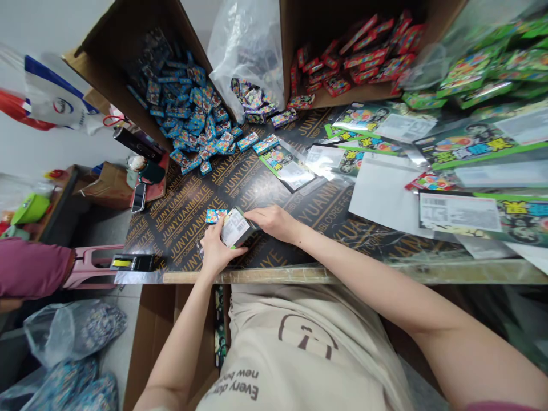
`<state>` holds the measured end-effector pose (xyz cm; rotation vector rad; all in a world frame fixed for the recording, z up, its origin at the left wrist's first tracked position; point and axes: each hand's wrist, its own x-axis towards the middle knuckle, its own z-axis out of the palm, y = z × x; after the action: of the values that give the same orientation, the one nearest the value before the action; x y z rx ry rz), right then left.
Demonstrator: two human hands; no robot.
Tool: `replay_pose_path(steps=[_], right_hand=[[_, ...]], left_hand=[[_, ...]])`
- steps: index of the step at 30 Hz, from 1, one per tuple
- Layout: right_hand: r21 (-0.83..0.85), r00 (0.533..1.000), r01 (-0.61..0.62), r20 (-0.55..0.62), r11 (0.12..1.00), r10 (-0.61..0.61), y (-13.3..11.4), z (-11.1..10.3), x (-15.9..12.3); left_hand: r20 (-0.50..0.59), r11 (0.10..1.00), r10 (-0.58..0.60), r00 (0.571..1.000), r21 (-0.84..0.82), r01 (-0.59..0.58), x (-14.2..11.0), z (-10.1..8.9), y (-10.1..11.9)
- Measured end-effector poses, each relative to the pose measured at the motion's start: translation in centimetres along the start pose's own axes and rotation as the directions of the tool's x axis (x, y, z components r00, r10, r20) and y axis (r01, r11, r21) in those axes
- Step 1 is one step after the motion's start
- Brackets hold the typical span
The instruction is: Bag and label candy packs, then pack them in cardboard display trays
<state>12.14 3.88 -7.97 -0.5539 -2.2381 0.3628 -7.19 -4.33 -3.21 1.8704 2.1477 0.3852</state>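
Observation:
My left hand (216, 248) is closed around a clear printed packet (235, 228) near the front edge of the dark lettered table (192, 217). My right hand (274, 221) pinches the same packet from its right side. A small blue box (214, 215) shows at the packet's left end, just above my left thumb. Whether it is inside the packet I cannot tell.
A tipped carton spills blue boxes (192, 114) at the back left. A second carton holds red boxes (359, 51). A plastic bag has purple boxes (252, 100). Flat printed packets (466, 142) cover the right side. A tape dispenser (103, 264) lies left, near a person's sleeve (34, 268).

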Motion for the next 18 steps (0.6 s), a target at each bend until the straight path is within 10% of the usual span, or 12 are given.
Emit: replay_pose_path(steps=[4, 11, 18], right_hand=[[-0.057, 0.997, 0.018, 0.072, 0.998, -0.013, -0.1, -0.5, 0.2], [0.323, 0.985, -0.163, -0.006, 0.932, 0.174, 0.3, 0.7, 0.5], [0.009, 0.99, -0.009, 0.14, 1.0, 0.008, -0.2, 0.0, 0.0]], left_hand=[[0.074, 0.984, -0.042, 0.996, -0.17, 0.054, -0.2, 0.5, -0.7], [0.056, 0.981, -0.038, 0.998, -0.189, 0.048, -0.1, 0.2, -1.4], [0.07, 1.0, 0.0, 0.998, 0.01, -0.001, -0.5, 0.0, -1.5]])
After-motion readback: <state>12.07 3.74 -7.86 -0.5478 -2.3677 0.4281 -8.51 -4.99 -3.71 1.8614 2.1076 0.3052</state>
